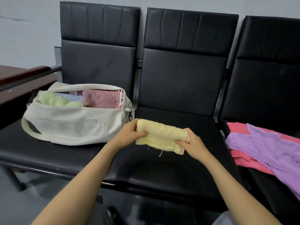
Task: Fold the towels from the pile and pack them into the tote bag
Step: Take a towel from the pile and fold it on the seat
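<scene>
Head cam, only view there is. Main worry imo: the bag (69,125) on the left seat already looks pretty stuffed, with a green towel (53,100) and a pink patterned one (100,98) filling most of the opening. Shoving another one in could bunch it up or undo the fold. Letting go with one hand could also make the layers flop open, and the loose threads hanging off the bottom edge might snag on the zip.

The yellow towel (162,135) is folded into a small thick bundle, held up just over the middle seat (170,172). It sits right between the hands: left hand (129,133) grips its left end, right hand (191,143) pinches the right end, fingers curled round. Purple (267,148) and pink (243,161) towels wait unfolded on the right seat.
</scene>
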Demonstrator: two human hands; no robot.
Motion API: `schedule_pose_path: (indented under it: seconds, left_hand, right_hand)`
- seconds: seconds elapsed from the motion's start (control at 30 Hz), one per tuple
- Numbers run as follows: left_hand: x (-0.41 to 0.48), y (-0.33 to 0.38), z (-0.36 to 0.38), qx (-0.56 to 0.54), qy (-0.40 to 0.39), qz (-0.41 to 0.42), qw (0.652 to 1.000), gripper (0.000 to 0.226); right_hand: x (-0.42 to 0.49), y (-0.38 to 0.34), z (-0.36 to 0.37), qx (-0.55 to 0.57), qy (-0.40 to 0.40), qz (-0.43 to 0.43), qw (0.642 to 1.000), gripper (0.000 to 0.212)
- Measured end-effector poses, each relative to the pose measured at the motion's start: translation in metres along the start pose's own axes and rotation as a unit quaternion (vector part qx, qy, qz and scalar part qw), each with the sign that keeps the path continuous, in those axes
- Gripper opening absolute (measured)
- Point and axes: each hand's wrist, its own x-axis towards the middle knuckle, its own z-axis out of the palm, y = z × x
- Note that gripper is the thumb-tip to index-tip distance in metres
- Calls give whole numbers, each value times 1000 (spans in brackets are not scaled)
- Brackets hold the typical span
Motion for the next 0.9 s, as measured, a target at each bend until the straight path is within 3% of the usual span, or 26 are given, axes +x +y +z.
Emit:
schedule_pose_path:
  seconds: [0.07, 0.13, 0.23, 0.3, 0.37, 0.53, 0.7, 0.9]
  left_hand:
    - [5, -7, -16, 67, -6, -8, 998, 34]
    - [12, -12, -43, 110, 42, 18, 993, 30]
    - [26, -16, -99, 209, 185, 90, 956, 32]
    - [29, -14, -135, 227, 282, 82, 929, 37]
    - [27, -16, -162, 224, 322, 63, 917, 33]
    - [17, -50, -189, 282, 296, -28, 912, 18]
    - [16, -63, -175, 288, 264, -45, 919, 47]
    - [11, -64, -169, 327, 294, -12, 898, 39]
  right_hand:
    - [18, -12, 6, -22, -27, -4, 999, 31]
    - [43, -35, 14, -30, -33, -26, 999, 23]
    - [88, -90, 38, -57, 49, -95, 993, 16]
    - [115, -129, 59, -45, 109, -141, 983, 16]
    - [137, -158, 84, -13, 130, -179, 975, 18]
    - [166, -169, 147, 80, 78, -203, 973, 28]
    - [173, -142, 182, 109, 66, -137, 982, 42]
    - [170, -136, 184, -9, 14, -175, 985, 46]
